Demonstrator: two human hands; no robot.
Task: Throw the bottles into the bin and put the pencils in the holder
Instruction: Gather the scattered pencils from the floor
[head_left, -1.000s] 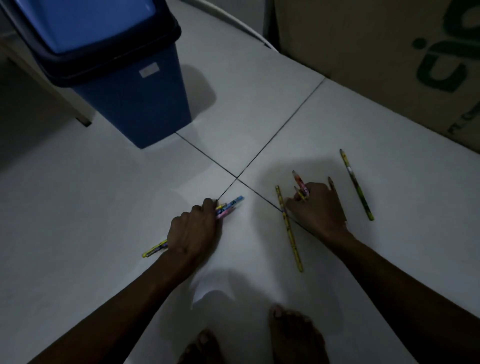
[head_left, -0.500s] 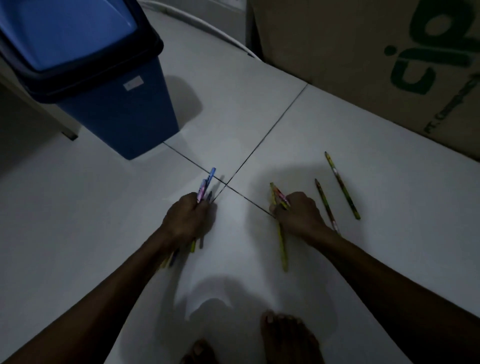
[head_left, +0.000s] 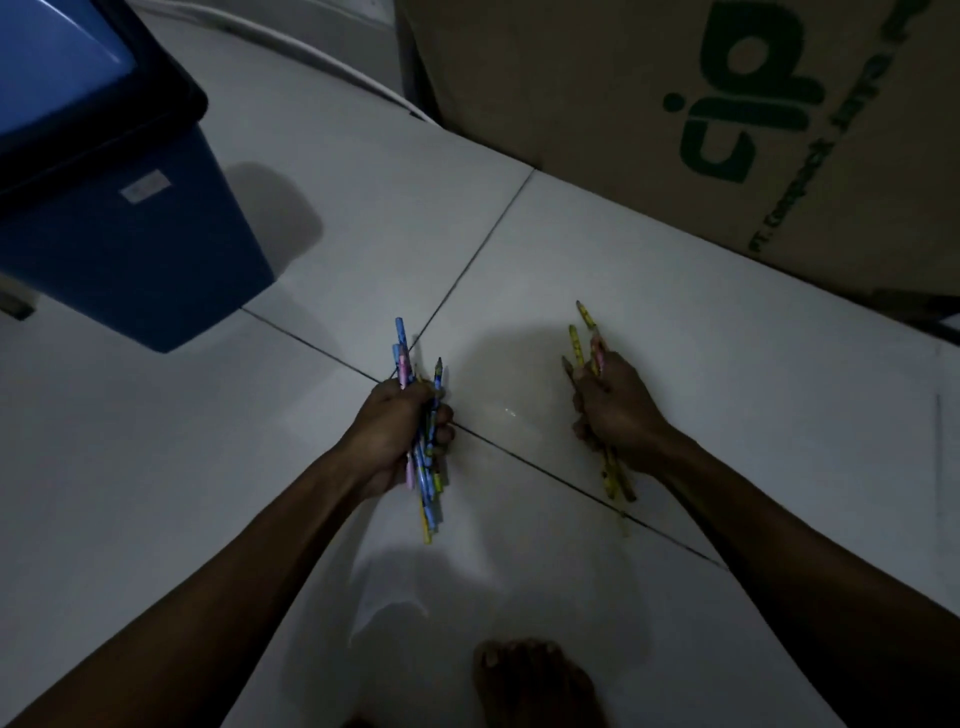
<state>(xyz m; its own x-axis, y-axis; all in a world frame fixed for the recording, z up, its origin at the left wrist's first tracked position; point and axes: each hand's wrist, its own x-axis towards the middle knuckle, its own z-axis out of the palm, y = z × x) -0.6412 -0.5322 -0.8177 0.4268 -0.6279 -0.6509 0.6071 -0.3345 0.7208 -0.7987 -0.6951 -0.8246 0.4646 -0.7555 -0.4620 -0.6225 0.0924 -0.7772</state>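
My left hand (head_left: 397, 428) is closed around a bundle of blue, pink and yellow pencils (head_left: 426, 499), held upright above the white tiled floor. My right hand (head_left: 615, 408) grips a second bundle of yellow pencils (head_left: 582, 332), their tips sticking out above and below the fist. A blue bin (head_left: 130, 244) with a dark rim and a blue lid stands at the upper left, well apart from both hands. No bottles and no pencil holder are in view.
A large cardboard box (head_left: 675, 104) with green print lines the back right. A white cable or pipe (head_left: 337, 67) runs along the floor behind the bin. My bare foot (head_left: 535, 680) is at the bottom edge.
Both hands have gathered the loose pencils off the floor and lifted them. The three pencils that lay to the right are now in my right hand.
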